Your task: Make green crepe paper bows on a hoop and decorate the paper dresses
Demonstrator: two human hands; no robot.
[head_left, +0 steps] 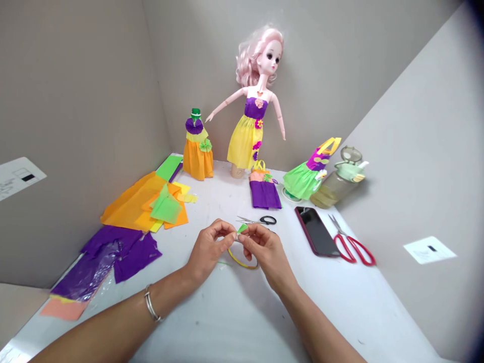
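Over the middle of the white table, my left hand (207,248) and my right hand (269,254) meet, thumbs and fingertips pinched together. Between them is a small piece of green crepe paper (242,228), its lower end hidden by the fingertips. Both hands are closed on it. Just below the fingers shows a thin yellow ring (238,261), partly covered by my right hand; whether a finger touches it I cannot tell. Small scissors with black handles (267,220) lie just beyond my hands.
Crepe paper sheets in orange (130,204) and purple (138,257) spread at left. A pink-haired doll (245,136) stands at the back, near a dressed bottle (198,159). At right are a phone (316,232), red-handled scissors (353,247) and a drink bottle (335,186).
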